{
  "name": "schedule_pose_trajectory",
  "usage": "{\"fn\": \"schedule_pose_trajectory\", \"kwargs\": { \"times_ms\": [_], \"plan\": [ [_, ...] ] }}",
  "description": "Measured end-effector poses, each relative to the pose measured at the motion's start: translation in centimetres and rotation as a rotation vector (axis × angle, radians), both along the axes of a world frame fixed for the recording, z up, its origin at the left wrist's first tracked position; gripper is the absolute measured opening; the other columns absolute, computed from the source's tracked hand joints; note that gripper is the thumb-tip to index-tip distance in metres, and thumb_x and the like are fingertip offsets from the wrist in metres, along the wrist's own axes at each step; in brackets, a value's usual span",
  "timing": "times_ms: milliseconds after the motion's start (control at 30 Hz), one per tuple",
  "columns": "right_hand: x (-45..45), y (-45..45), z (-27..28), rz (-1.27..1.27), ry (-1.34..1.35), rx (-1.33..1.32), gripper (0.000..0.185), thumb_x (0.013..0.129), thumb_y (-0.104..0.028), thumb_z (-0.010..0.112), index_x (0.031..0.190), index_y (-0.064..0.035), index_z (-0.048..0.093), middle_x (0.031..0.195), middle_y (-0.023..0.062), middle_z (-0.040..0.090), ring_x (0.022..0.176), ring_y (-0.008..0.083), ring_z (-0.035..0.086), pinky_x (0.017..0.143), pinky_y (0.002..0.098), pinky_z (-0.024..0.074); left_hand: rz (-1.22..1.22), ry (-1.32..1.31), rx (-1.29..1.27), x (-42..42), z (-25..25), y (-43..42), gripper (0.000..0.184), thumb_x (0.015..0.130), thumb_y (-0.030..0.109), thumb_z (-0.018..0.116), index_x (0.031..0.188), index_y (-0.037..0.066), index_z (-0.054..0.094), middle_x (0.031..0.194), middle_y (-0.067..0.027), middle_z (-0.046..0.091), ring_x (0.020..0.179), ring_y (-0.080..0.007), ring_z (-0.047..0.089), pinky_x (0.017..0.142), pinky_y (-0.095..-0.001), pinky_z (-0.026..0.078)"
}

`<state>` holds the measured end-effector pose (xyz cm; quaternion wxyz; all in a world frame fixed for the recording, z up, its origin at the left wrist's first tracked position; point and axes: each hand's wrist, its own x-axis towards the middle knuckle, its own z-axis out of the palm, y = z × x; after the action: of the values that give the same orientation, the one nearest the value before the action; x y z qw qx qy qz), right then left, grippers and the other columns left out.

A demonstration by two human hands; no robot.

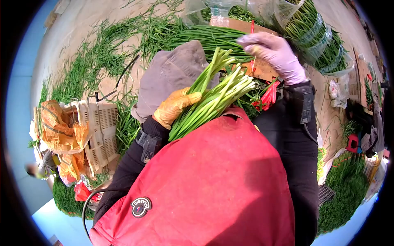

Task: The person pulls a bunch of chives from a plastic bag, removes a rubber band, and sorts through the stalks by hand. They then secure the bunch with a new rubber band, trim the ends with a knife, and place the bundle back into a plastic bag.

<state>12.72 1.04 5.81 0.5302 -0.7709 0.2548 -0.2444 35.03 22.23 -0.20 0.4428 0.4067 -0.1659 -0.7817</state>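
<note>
My left hand (175,107), in an orange glove, is closed round a loose bunch of garlic chives (205,104). Their pale stem ends point up and right, and the green leaves run down against my red apron (205,176). In a pale lilac glove, my right hand (276,54) is raised beyond the stem ends, apart from the bunch. Its fingers are loosely bent and slightly blurred, with nothing seen between them. Behind it lie long chives (205,37) with a red tie (252,26) upright by them. Red strips (269,96) hang beside my knee.
Grey cloth (170,76) covers my left knee. Loose green leaves (119,43) litter the floor ahead. A white plastic crate (102,135) with orange sacking (61,127) stands left. Plastic-wrapped chive bundles (316,37) lie at upper right, and a green heap (344,188) at lower right.
</note>
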Motion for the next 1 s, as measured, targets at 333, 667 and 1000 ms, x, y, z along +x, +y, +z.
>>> {"fn": "schedule_pose_trajectory", "kwargs": {
  "times_ms": [333, 667, 1000],
  "plan": [
    [-2.6, -1.1, -4.8, -0.107, 0.0, 0.442, 0.018, 0.084, -0.007, 0.065, 0.1, 0.0013, 0.068, 0.093, 0.0058, 0.069, 0.083, 0.0103, 0.064, 0.079, 0.023, 0.0506, 0.117, -0.01, -0.025, 0.6, 0.0, 0.6, 0.043, 0.091, 0.029, 0.061, 0.12, -0.002, 0.055, 0.105, -0.0084, 0.066, 0.088, -0.0147, 0.064, 0.079, -0.0273, 0.053],
    [0.6, 7.7, -7.5, 0.184, -0.15, 0.519, 0.038, 0.087, -0.025, 0.069, 0.115, -0.0023, 0.059, 0.108, 0.0049, 0.064, 0.101, 0.0143, 0.059, 0.089, 0.03, 0.0481, -0.01, 0.021, -0.085, 0.2, 1.4, -0.9, 0.052, 0.082, 0.023, 0.072, 0.124, 0.001, 0.051, 0.107, -0.0058, 0.064, 0.09, -0.0128, 0.063, 0.081, -0.0259, 0.052],
    [5.6, 8.4, -5.9, -0.046, -0.442, 0.982, 0.037, 0.076, 0.004, 0.063, 0.112, -0.0025, 0.059, 0.101, 0.0066, 0.066, 0.091, 0.0199, 0.065, 0.079, 0.0347, 0.0546, 0.011, -0.074, 0.026, 3.0, 3.6, -0.3, 0.037, 0.085, 0.022, 0.065, 0.115, -0.001, 0.059, 0.097, -0.0096, 0.068, 0.08, -0.018, 0.067, 0.073, -0.0305, 0.056]
  ]
}}
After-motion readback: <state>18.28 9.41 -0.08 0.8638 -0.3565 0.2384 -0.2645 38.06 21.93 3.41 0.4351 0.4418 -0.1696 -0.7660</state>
